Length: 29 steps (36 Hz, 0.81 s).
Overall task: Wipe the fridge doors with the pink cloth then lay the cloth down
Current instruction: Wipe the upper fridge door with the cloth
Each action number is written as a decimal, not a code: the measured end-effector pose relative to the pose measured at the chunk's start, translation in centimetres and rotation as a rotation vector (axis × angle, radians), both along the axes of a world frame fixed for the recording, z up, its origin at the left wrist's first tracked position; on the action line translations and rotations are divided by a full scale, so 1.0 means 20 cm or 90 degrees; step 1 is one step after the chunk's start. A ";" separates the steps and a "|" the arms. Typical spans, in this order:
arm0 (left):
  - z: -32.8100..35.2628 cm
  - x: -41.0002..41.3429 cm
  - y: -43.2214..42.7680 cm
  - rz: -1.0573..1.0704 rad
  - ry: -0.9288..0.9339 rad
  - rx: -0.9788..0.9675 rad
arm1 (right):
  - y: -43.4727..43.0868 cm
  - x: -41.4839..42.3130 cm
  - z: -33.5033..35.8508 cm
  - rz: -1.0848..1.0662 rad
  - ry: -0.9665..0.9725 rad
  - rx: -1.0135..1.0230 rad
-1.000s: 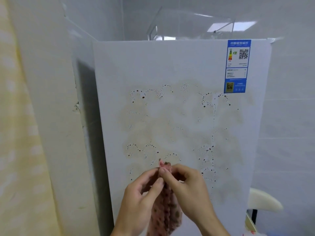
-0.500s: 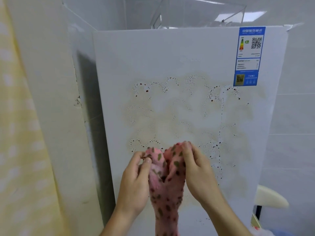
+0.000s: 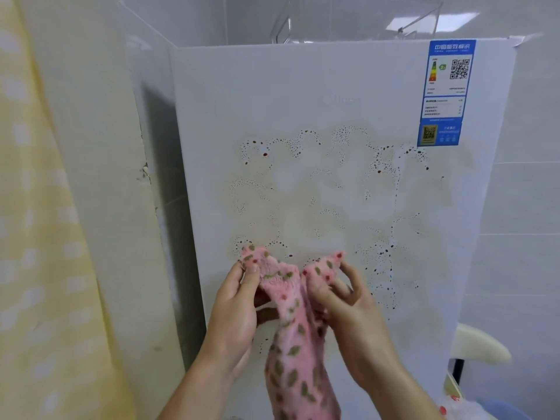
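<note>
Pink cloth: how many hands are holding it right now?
2. The left hand pinches the upper left corner of the pink cloth; the right hand pinches the upper right corner, both in front of the stained fridge door.

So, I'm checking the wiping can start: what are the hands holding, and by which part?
Both hold the pink cloth by its top edge: left hand pinches the left corner, right hand the right corner.

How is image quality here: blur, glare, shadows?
Head view: right hand and cloth slightly motion-blurred; ceiling light glares on the clear box atop the fridge; dark shadow down the fridge's left side; sticker small print unreadable.
</note>
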State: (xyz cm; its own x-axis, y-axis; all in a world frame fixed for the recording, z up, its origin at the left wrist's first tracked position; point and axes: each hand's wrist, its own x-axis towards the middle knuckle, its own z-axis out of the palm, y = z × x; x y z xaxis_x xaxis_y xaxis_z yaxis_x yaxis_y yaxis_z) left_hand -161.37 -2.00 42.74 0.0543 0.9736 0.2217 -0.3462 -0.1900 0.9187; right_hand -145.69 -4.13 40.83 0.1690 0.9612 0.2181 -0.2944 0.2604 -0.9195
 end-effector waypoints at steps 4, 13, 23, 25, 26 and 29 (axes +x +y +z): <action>0.00 0.01 -0.01 -0.060 0.015 0.051 | -0.01 -0.06 -0.09 -0.061 -0.012 0.038; -0.06 0.05 -0.02 -0.090 0.084 0.094 | -0.02 -0.08 -0.02 -0.103 0.035 0.107; -0.10 -0.03 0.04 0.143 0.282 0.162 | -0.02 -0.01 0.05 -0.309 -0.017 0.238; -0.08 -0.04 0.05 0.168 0.286 0.153 | -0.02 0.02 0.06 -0.342 -0.025 0.247; -0.07 -0.04 0.04 0.170 0.277 0.145 | -0.01 0.03 0.06 -0.356 -0.021 0.239; -0.05 -0.04 0.02 0.116 0.167 0.082 | -0.01 0.07 0.06 -0.336 0.029 0.154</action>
